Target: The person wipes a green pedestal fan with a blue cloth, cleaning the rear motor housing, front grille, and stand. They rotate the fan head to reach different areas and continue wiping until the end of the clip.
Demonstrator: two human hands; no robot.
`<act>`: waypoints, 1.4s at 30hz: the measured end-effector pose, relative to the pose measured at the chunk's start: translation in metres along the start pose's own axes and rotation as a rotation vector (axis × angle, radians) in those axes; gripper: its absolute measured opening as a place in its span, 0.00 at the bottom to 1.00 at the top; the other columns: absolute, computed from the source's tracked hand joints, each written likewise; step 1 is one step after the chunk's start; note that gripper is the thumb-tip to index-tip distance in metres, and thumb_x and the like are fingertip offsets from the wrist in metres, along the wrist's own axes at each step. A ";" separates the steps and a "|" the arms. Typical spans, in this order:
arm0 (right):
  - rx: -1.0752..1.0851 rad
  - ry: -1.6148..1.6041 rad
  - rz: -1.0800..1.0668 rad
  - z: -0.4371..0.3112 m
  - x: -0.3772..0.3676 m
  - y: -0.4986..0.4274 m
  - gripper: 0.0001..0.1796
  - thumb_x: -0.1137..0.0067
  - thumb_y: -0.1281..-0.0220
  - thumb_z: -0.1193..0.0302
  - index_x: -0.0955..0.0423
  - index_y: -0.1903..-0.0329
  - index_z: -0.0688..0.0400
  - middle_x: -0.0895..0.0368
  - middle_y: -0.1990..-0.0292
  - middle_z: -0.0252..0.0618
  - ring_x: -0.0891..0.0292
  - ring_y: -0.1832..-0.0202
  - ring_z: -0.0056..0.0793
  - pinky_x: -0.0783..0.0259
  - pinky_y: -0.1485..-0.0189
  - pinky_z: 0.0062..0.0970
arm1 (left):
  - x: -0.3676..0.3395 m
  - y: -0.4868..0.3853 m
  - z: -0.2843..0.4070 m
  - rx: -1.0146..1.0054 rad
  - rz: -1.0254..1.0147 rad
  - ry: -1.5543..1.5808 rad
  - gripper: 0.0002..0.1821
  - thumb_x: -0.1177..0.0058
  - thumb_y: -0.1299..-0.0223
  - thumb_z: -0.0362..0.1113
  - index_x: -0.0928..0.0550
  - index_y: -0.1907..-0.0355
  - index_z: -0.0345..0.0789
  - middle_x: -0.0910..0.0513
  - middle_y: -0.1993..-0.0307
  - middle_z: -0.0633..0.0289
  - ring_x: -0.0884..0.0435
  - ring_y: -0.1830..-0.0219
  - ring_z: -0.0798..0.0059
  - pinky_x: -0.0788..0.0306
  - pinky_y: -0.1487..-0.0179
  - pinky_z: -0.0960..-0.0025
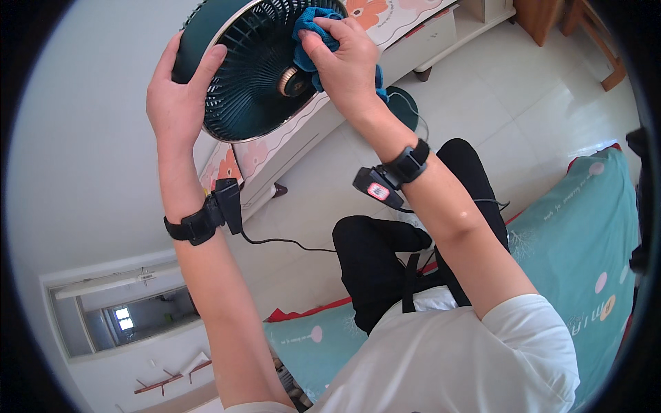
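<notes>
A dark green electric fan head (248, 98) with a pale metallic rim is at the top of the view, its ribbed grille tilted towards me. At its centre sits a gold-edged knob (292, 82). My left hand (178, 98) grips the fan's outer edge, thumb over the rim and fingers around the back. In my right hand (348, 62) is a bunched blue cloth (310, 49), pressed against the grille near its upper right side. Part of the cloth hangs below the hand. A dark green round base (405, 111) shows partly behind my right wrist, low near the floor.
A white cabinet (421, 44) with a flower-patterned cover (255, 155) stands behind the fan. A pale cord (424, 124) runs by the round base. Wooden furniture legs (614, 75) are at upper right. Teal bedding (573, 217) lies under me; a black cable (289, 240) trails from my left wristband.
</notes>
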State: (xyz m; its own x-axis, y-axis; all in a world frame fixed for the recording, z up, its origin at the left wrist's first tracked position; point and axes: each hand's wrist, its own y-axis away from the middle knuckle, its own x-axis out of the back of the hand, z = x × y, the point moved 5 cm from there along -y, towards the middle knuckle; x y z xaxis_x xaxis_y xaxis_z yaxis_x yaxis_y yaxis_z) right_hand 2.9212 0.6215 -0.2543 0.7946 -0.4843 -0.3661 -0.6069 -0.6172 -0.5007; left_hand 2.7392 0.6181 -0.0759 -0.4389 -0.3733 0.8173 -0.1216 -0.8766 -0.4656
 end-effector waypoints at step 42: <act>-0.497 0.415 -0.455 0.069 0.031 0.006 0.20 0.45 0.30 0.64 0.23 0.44 0.66 0.15 0.58 0.56 0.16 0.56 0.49 0.21 0.50 0.38 | 0.004 -0.001 -0.004 0.025 0.019 0.020 0.39 0.28 0.44 0.58 0.19 0.35 0.38 0.13 0.49 0.58 0.16 0.47 0.69 0.26 0.39 0.67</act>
State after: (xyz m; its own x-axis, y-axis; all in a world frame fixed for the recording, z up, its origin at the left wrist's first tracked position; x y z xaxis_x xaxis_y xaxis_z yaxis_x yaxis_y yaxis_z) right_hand 2.9432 0.6457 -0.3227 0.9550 -0.2487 0.1617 -0.2374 -0.9676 -0.0861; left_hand 2.7339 0.6190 -0.0732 -0.4584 -0.3841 0.8014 -0.0904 -0.8769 -0.4721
